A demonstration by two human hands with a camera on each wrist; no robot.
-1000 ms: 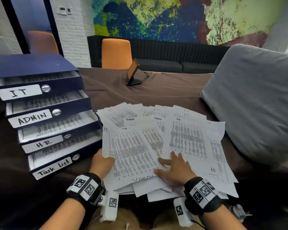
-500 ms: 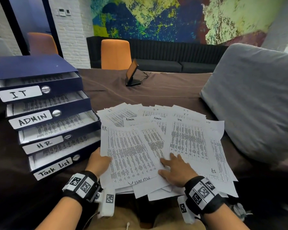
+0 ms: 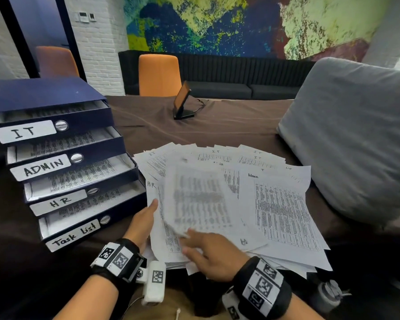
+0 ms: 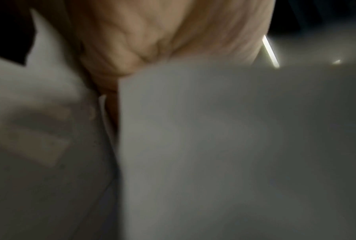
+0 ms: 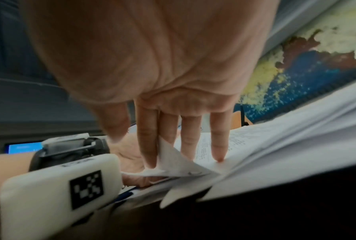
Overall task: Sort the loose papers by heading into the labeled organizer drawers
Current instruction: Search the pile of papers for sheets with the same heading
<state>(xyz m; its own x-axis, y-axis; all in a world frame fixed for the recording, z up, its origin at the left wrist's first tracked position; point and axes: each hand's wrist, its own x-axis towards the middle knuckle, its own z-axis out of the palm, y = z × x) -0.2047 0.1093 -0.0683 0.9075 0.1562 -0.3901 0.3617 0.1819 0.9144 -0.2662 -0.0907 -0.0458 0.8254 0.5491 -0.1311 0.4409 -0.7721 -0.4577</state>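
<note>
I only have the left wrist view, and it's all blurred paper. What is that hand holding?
Observer: In the head view, the left hand grips the left edge of the HR sheet, thumb on top.
Operator: Where's the matching drawer?
Observer: The HR drawer is third from the top of the organizer, open, with paper in it.
Operator: And the other hand?
Observer: The right hand rests straight-fingered on the pile, with a sheet corner poking up between two fingers.
</note>
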